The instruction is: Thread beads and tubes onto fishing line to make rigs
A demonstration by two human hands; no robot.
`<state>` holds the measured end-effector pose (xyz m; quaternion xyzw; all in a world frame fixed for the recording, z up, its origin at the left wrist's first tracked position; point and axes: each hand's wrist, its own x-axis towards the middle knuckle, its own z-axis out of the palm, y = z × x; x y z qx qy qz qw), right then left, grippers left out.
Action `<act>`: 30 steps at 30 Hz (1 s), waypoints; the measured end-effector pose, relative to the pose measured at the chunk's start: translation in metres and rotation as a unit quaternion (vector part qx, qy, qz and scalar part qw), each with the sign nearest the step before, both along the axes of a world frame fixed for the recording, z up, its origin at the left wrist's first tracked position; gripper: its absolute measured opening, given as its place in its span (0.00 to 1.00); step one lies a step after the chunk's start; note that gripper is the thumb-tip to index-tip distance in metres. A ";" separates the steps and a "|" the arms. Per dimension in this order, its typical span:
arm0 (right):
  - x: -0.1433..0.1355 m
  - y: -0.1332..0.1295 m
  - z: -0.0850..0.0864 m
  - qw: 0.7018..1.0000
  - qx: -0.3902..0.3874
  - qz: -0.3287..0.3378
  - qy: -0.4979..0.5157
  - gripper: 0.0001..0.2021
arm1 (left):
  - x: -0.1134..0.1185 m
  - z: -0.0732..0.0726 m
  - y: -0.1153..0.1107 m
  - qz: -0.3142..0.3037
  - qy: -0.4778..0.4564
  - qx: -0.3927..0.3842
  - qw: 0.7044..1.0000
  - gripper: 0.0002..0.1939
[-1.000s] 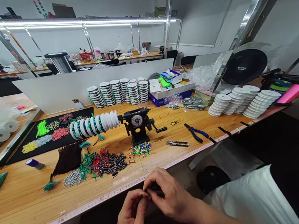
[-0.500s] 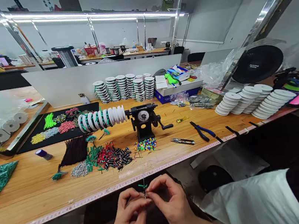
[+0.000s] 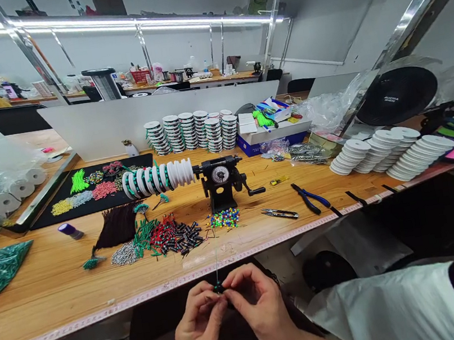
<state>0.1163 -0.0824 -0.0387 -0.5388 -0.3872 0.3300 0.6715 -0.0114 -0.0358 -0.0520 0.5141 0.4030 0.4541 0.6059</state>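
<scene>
Just off the table's front edge, my left hand (image 3: 199, 323) and my right hand (image 3: 259, 307) meet fingertip to fingertip. Both pinch a small dark and green piece (image 3: 218, 287) on a thin line; its details are too small to tell. The line runs up from the fingers toward the pile of coloured beads (image 3: 226, 218). Behind the beads stands a black hand-cranked winder (image 3: 221, 185), with a row of white spools (image 3: 160, 179) on its shaft, some wound with green pieces. Red, black and green small parts (image 3: 168, 234) lie left of the beads.
Snips (image 3: 279, 213) and blue-handled pliers (image 3: 311, 198) lie to the right, before stacks of white spools (image 3: 416, 152). More wound spools (image 3: 191, 132) stand at the back. At left are a black mat (image 3: 46, 218), a glue stick (image 3: 69, 231) and a bag of green parts (image 3: 5, 270).
The green piece has drawn down between my fingertips and shows less. My left fingers have closed in a little. The view has shifted slightly, and the person in yellow has turned the head.
</scene>
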 end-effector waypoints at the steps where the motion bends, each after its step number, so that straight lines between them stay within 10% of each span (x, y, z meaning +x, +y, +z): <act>1: 0.000 0.000 0.000 1.000 0.000 0.001 -0.004 0.03 | 0.000 -0.001 -0.001 0.003 -0.013 -0.017 1.000 0.09; 30: -0.010 0.000 -0.007 0.999 0.030 -0.013 0.005 0.04 | -0.010 -0.009 -0.007 -0.012 0.054 0.087 0.995 0.04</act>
